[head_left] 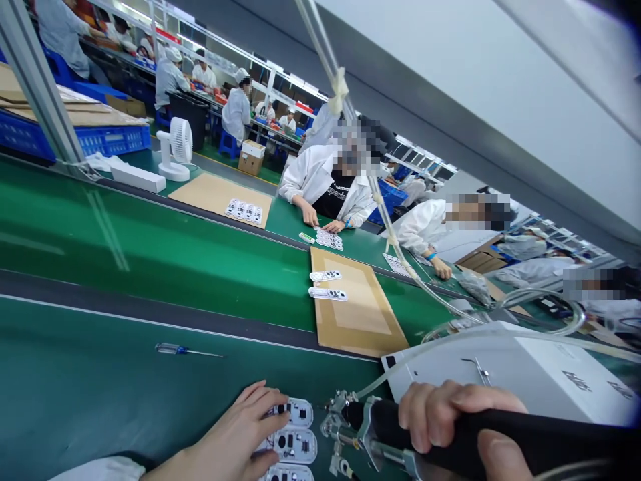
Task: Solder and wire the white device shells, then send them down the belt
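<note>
In the head view, the left hand (235, 434) lies at seven o'clock with its fingers spread, palm down and holding nothing, resting on the edge of a row of white plastic panels (293, 441) studded with black parts. The row runs off the bottom of the view at six o'clock, on a dark green conveyor belt (100, 381). At five o'clock, the right hand (451, 417) is wrapped tightly around a black cylindrical handheld tool (505, 434), whose metal clamp fitting (340, 424) sits just beside the panels. Clear plastic tubing (400, 244) hangs from the upper middle toward a white metal box (531, 374) at four o'clock.

A screwdriver with a blue handle (183, 349) lies on the belt at eight o'clock, well apart from both hands. Just past the centre, a tan cardboard sheet (355, 300) carries two white panels (326, 284). At one o'clock, a co-worker in a white coat (325, 187) has both hands near more panels (329, 238). A white desk fan (175, 150) stands at eleven o'clock.
</note>
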`<state>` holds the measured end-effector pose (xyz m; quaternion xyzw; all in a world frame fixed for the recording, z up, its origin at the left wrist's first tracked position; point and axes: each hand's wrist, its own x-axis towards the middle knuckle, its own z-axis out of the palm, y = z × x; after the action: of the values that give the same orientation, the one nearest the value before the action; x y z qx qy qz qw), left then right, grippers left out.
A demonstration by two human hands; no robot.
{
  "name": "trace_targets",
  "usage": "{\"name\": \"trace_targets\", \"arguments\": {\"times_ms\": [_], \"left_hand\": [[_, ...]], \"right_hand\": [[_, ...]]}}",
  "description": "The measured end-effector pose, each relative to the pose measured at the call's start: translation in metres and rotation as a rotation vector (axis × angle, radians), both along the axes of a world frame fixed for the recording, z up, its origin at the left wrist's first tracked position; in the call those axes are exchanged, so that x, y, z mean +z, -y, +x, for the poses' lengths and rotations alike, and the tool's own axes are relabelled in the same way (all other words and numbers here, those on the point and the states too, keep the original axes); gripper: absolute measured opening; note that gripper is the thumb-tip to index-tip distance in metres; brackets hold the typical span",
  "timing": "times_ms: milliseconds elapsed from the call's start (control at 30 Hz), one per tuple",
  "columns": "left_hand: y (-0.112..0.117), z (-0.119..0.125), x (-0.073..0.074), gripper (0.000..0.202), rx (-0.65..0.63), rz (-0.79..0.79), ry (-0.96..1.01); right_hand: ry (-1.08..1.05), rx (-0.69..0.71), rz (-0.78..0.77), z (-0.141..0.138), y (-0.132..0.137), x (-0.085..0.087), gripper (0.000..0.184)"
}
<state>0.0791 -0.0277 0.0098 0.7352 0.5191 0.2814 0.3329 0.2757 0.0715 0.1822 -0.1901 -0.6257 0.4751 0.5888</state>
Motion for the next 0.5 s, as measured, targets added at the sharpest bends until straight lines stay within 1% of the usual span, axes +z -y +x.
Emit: {"name": "trace_targets", "arguments": {"times_ms": [100,167,333,400,500], "left_hand": [[0.001,-0.002,-0.005,0.055,-0.003,0.041,0.014],[0.003,-0.002,-0.01,0.056,-0.006,0.051,0.019],[0.006,-0.002,-0.017,0.054,-0.011,0.037,-0.008],[0.007,-0.002,-0.021,0.053,-0.01,0.072,-0.017],[0.008,-0.003,-0.029,0.052,-0.002,0.175,-0.004]], "right_hand": [[0.022,0.03,-0.018,0.007,-0.006,-0.009,0.013],[0.021,0.039,-0.023,0.007,-0.007,-0.013,0.012],[0.029,0.055,-0.007,0.004,-0.008,-0.011,0.012],[0.034,0.053,-0.014,0.002,-0.007,-0.011,0.011],[0.029,0.061,-0.019,-0.006,-0.002,-0.013,0.01]]}}
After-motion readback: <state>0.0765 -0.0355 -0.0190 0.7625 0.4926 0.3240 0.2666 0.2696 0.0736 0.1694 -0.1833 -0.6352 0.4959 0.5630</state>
